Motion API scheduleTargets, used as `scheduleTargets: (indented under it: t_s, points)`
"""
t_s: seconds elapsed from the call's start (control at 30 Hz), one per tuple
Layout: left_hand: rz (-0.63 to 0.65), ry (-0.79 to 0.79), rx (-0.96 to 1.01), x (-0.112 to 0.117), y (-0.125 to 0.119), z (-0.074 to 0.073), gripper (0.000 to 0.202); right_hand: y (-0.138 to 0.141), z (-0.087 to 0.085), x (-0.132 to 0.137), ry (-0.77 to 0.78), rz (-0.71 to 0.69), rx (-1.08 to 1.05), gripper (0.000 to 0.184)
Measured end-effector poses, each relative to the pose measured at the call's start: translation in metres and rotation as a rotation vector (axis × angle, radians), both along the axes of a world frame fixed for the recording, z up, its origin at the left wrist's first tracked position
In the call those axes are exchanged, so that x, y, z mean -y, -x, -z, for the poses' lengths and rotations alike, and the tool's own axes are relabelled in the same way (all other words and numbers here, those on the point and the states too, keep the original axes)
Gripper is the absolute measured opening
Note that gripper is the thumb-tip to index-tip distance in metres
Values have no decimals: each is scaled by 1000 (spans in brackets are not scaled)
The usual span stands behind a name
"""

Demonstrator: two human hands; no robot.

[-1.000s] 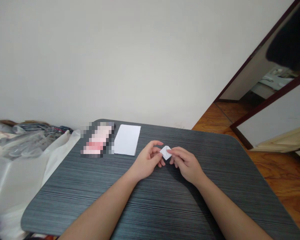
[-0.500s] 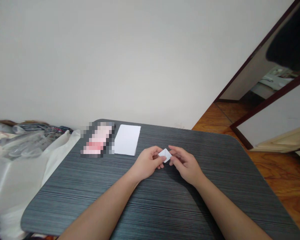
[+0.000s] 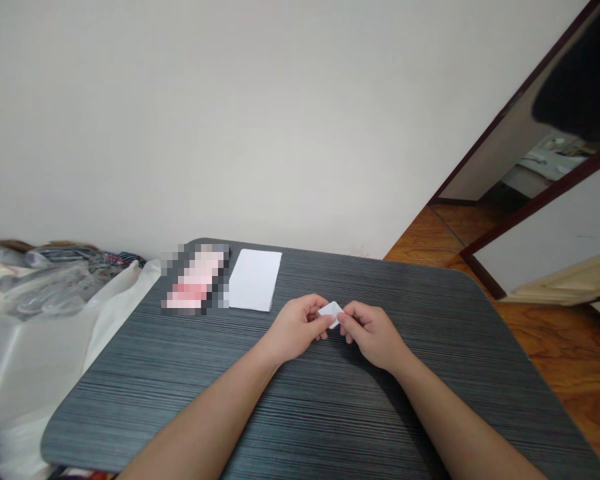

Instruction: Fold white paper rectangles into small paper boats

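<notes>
A small folded piece of white paper (image 3: 331, 309), roughly diamond-shaped with a crease showing, is held between my two hands above the dark table (image 3: 290, 427). My left hand (image 3: 300, 325) is closed on its left side, the thumb lying over the front. At the right corner, my right hand (image 3: 373, 331) pinches the paper between thumb and curled fingers. Both thumbs are close together at its lower part. The fingers behind the paper are partly hidden.
A stack of white paper sheets (image 3: 255, 280) lies at the table's back left. Beside it is a blurred-out pinkish, dark-edged object (image 3: 197, 277). Plastic bags and cloth (image 3: 55, 287) are heaped left of the table. A wall (image 3: 280, 133) stands behind; wooden floor (image 3: 555, 340) shows at right.
My right hand's fingers, earlier more spread, have closed onto the paper's right corner. The paper has shifted and tilted slightly, while my left hand keeps its hold.
</notes>
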State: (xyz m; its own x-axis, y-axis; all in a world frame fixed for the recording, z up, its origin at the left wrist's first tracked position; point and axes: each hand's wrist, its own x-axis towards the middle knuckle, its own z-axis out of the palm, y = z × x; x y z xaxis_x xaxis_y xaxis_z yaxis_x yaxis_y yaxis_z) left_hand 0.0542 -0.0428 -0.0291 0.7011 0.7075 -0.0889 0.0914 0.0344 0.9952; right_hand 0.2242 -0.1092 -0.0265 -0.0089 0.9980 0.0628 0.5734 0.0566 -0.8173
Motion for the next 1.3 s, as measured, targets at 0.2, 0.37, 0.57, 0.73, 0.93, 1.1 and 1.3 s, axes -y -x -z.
scheduleTargets:
  t_s: [0.2, 0.37, 0.57, 0.73, 0.93, 1.1, 1.3]
  points:
    - [57, -17, -75, 0, 1, -5, 19, -1, 0, 0, 8, -11, -49, 23]
    - [53, 19, -61, 2, 2, -11, 16, 1, 2, 0, -13, -26, -39, 23]
    - [62, -15, -101, 3, 3, -12, 20, 3, 1, -2, -57, -15, -62, 14]
    - [65, -50, -126, 4, 3, -11, 21, 3, -5, -1, -86, -16, -11, 21]
    - [78, -74, -160, 3, 3, -9, 26, 4, -2, -2, -106, 0, -52, 15]
    - [88, -125, -171, 4, 3, -9, 29, 5, -6, -3, -170, -32, -49, 14]
    - [120, -96, -156, 4, 3, -11, 25, 6, -13, -3, -153, -23, 0, 20]
